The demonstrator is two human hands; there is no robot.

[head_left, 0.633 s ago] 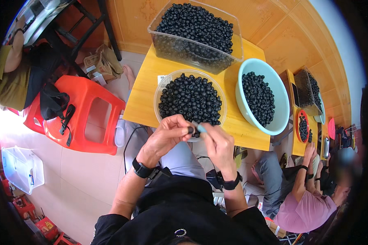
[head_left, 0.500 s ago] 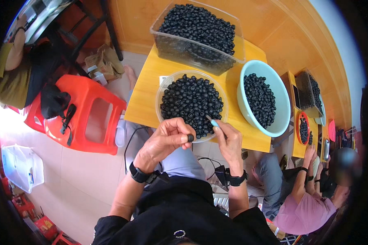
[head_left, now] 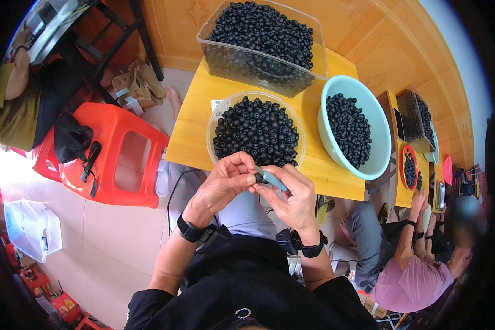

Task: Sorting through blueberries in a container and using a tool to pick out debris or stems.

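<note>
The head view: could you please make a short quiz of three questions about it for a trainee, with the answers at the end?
1. Multiple choice: what does the right hand hold?
a) a metal spoon
b) a small tool with a blue handle
c) a white cloth

2. True or false: the pale blue basin stands on the yellow table, to the right of the round clear tub.

3. Fill in the blank: the left hand pinches one dark ____ between its thumb and fingers.

Key: 1. b; 2. true; 3. bead.
</note>
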